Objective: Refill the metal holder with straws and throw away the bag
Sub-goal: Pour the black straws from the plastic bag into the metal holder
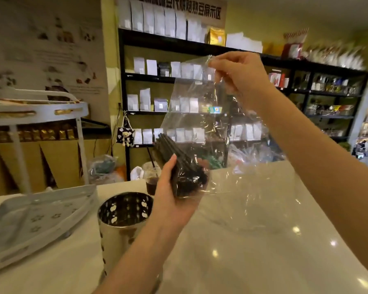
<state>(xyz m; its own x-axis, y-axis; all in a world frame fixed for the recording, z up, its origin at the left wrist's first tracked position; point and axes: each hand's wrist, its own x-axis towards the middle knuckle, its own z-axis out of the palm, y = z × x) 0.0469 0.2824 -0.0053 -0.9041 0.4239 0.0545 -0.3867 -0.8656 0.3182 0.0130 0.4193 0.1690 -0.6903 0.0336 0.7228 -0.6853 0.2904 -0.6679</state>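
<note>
My left hand (170, 194) grips a bundle of black straws (176, 164) at its lower end, through the bottom of a clear plastic bag (200, 115). The bundle tilts up and to the left. Higher up, my right hand (240, 75) pinches the bag's top edge and holds it stretched upward. Below and left of the straws stands the shiny perforated metal holder (123, 217) on the counter, its mouth open and dark inside.
A pale marble counter (263, 240) spreads to the right. A white plastic tray (34, 221) lies at the left. An iced coffee cup (151, 177) stands behind the holder. Dark shelves (149, 77) with white pouches fill the background, with a white cart (36, 111) at left.
</note>
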